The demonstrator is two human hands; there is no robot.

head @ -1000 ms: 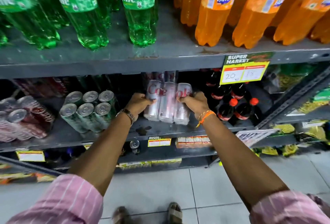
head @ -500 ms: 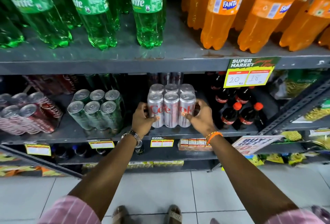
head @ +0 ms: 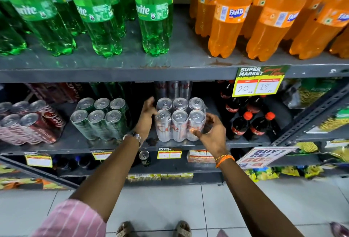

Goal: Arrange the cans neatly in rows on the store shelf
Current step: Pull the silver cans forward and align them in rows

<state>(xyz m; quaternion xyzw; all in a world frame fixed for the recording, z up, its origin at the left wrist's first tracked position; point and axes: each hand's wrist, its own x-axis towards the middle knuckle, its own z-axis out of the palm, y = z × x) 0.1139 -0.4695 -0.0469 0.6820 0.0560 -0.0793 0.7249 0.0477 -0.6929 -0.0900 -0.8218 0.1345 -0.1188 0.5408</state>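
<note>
cans first: we saw the silver six-pack (head: 180, 121) standing upright on the middle shelf (head: 113, 145), near its front edge, two rows of three, shrink-wrapped, tops up. our left hand (head: 146, 118) was at the pack's left side, palm turned toward it, fingers (head: 151, 102) spread and loose; we couldn't tell whether they touched the wrap, and they gripped nothing. a metal watch (head: 135, 137) sat on that wrist. our right hand (head: 212, 133) was at the pack's right front corner, fingers curled partway but open, thumb tip against or just beside the nearest can; no firm hold that we could see. an orange thread band (head: 224, 159) circled that wrist.

just left of the pack, with our left hand in the gap between, stood a green six-pack (head: 101, 118), also upright. further left, red can packs (head: 34, 121) lay tilted on the same shelf. right of the silver pack stood small cola bottles (head: 251, 121) with red caps. behind it, more silver cans (head: 173, 88) showed in the shadow.

up top, green sprite bottles (head: 153, 14) lined the left and orange fanta bottles (head: 230, 14) the right. a yellow price tag (head: 257, 82) reading 20 and 18 hung from the upper shelf's edge. below, a lone dark can (head: 144, 158) stood on the lower shelf. pink striped sleeves (head: 71, 219) and sandals (head: 182, 229) on pale floor tiles (head: 160, 204).
</note>
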